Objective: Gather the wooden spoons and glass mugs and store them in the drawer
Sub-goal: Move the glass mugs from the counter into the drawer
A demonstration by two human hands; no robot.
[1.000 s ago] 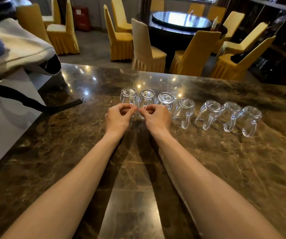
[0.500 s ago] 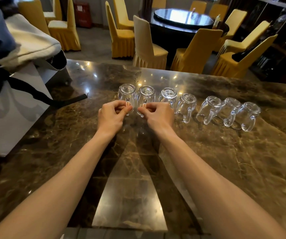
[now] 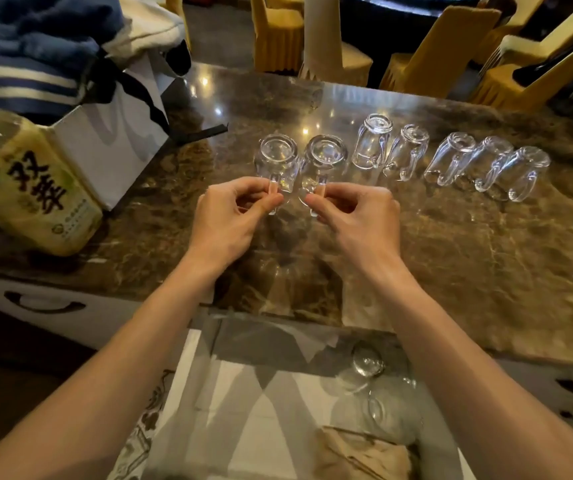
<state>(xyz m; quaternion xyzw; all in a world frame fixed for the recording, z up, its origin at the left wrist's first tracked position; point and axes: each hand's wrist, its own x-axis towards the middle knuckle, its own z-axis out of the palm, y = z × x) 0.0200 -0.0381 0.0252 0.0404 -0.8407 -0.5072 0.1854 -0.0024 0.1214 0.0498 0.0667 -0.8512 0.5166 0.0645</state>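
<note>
Thumb and forefinger of the left hand (image 3: 233, 216) are pinching an upturned glass mug (image 3: 276, 157) by its handle, and the right hand (image 3: 357, 220) is pinching the neighbouring mug (image 3: 325, 155) likewise, both on the marble counter (image 3: 451, 254) above the open drawer (image 3: 229, 393). Such slim pinches are likely risking a mug swinging, slipping free or knocking the counter edge.

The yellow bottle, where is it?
In the head view, the yellow bottle sits at the far left of the marble counter, beside the white bag.
</note>
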